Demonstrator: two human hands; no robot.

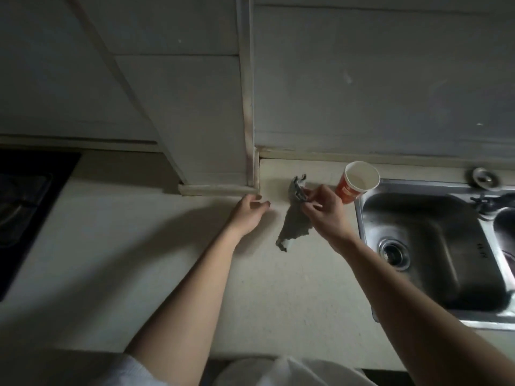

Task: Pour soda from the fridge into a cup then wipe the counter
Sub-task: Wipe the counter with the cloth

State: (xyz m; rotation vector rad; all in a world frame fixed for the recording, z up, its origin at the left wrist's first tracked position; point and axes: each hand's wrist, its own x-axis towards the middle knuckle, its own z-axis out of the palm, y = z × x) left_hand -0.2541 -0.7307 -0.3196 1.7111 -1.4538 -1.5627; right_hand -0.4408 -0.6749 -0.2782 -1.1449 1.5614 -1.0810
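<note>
- Cloth (295,221): grey, thin, crumpled. The top is bunched, and it hangs in a long strip with a ragged lower end and a pale bit at the tip.
- We hold it w/ the right hand (326,210), thumb and fingers pinching the bunched top, over the back of the counter (139,260) between the wall column and the cup. We can't tell if the lower tip touches the counter.
- Left hand (248,215): loose, fingers slightly bent, nothing in it. It sits just left of the cloth, near the foot of the column, apart from the cloth.
- Cup (351,188): red paper w/ a pale mark on the side, white inside. It stands at the sink's back-left corner, just beside the right hand. We can't tell if there's liquid in it.
- Counter is pale cream, matte, faintly speckled, w/ arm shadows across it.
- Sink (434,240): stainless steel, set in the counter at right, w/ a round drain (394,253) in the basin. A 2nd basin is cut off at the frame edge.
- Black stove top (28,207) at far left.
- Boxed-in column (211,121) juts from the wall down to the counter. Wall tiles (390,79) are big and grey-white. The room is dim.
- White clothing (278,371) shows at the bottom edge.
</note>
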